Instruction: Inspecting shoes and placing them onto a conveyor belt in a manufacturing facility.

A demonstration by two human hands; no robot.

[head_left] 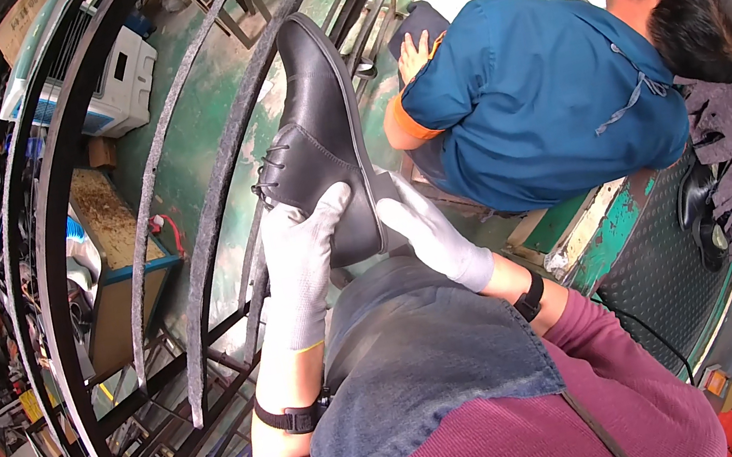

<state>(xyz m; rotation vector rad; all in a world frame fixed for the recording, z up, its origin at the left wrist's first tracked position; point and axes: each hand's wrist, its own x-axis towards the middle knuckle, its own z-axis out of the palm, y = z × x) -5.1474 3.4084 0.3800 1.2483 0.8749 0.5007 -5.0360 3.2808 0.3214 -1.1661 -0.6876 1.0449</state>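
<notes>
A black leather lace-up ankle boot point(312, 125) is held up in front of me, toe pointing away and sole turned to the right. My left hand point(303, 249), in a pale glove, grips the boot around its ankle opening and heel, thumb lying along the side. On the sole side, my right hand point(434, 234), gloved too, is closed against the edge by the heel; some of its fingers are hidden behind the boot. The laces point(272, 167) are threaded and face left.
Black rack rails point(207, 188) curve close on my left. A co-worker in a blue shirt point(547, 89) sits at the right, beside a green-edged conveyor point(657, 265) bearing black shoes point(698, 194). A white machine point(116, 86) and a wooden-topped box point(104, 216) stand beyond the rack.
</notes>
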